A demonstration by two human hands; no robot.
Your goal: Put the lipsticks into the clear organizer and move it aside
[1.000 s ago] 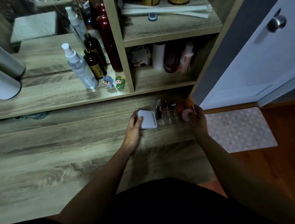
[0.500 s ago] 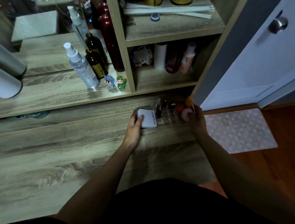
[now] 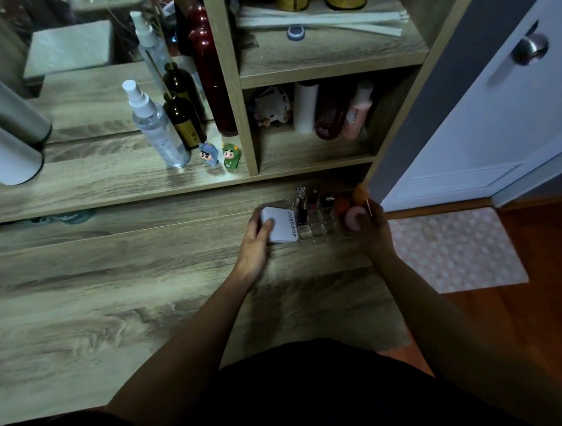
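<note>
Clear plastic organizer (image 3: 315,232) sat at the wooden bench's (image 3: 110,295) far right edge, lipsticks (image 3: 313,200) upright inside; the left hand (image 3: 253,245) gripped its left end, the right hand (image 3: 374,230) its right end.

Spray bottle (image 3: 154,122) beside two figurines (image 3: 220,155) — dotted mat (image 3: 453,252).

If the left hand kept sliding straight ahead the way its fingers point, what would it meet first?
The left hand already touches the white compact at the left end of the clear organizer. Pushing on, it would probably shove both toward the wooden step under the shelf; depth is hard to judge.
</note>
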